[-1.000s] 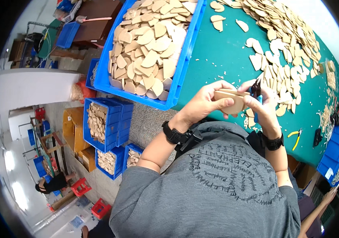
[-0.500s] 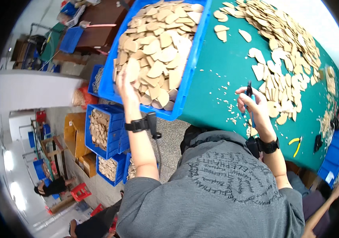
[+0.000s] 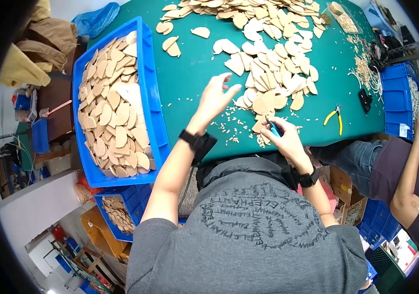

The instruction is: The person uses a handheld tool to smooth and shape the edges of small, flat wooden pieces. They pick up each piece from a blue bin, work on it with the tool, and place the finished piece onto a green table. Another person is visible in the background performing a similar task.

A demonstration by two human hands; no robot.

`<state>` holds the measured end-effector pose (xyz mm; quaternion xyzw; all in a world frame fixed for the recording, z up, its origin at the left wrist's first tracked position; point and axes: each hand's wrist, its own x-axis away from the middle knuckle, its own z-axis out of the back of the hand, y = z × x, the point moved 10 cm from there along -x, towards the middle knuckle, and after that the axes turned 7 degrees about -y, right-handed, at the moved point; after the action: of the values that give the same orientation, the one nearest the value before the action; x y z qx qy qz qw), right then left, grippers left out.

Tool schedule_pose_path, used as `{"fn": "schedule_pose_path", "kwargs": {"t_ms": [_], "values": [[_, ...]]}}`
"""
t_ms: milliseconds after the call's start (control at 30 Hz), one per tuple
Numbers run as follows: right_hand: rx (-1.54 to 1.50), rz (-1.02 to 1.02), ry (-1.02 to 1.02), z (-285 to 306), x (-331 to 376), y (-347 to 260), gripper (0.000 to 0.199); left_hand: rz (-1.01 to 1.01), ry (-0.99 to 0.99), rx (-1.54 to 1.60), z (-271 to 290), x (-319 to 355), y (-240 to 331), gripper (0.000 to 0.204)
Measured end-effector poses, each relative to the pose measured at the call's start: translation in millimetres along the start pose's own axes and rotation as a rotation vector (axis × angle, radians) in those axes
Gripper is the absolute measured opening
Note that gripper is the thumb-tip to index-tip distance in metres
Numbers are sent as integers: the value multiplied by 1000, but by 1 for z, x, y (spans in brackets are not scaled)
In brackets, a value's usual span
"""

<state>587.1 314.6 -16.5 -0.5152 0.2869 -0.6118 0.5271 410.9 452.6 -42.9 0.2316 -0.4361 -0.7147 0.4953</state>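
My left hand (image 3: 215,100) is over the green table (image 3: 190,127), fingers spread and nothing in them. It is left of a heap of flat, tan, rounded pieces (image 3: 268,68), apart from them. In my right hand (image 3: 289,143) are small nippers with blue handles (image 3: 275,129), their dark tip pointing at the pieces lying nearest me. Small pale scraps (image 3: 231,125) are scattered between my two hands. A large blue crate (image 3: 151,78) full of similar tan pieces (image 3: 114,112) stands on the left.
Yellow-handled pliers (image 3: 336,117) and a small black object (image 3: 365,100) lie on the right of the table. Beyond them are a scrap pile (image 3: 364,68) and another blue crate (image 3: 394,98). A person's arm (image 3: 410,166) is at the far right. More filled crates (image 3: 121,210) stand lower left.
My left hand has left the pieces in the blue crate and moved right, over the table. My right hand still holds the nippers, nearer the small scraps. The whole view has swung rightward.
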Motion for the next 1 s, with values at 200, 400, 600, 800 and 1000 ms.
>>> {"fn": "schedule_pose_path", "kwargs": {"t_ms": [200, 400, 600, 800, 1000], "values": [[110, -86, 167, 58, 27, 27, 33, 93, -28, -265, -101, -87, 3, 54], [14, -81, 158, 89, 35, 48, 31, 15, 36, -293, -103, -90, 11, 36], [-87, -25, 118, 109, 18, 40, 27, 132, 175, 288, -76, -59, 15, 29], [-354, 99, 130, 115, -27, 9, 25, 198, -112, 1028, -100, -17, 62, 26], [-478, 212, -15, 102, -54, -29, 29, 245, -171, 1070, -101, 20, 82, 24]]}}
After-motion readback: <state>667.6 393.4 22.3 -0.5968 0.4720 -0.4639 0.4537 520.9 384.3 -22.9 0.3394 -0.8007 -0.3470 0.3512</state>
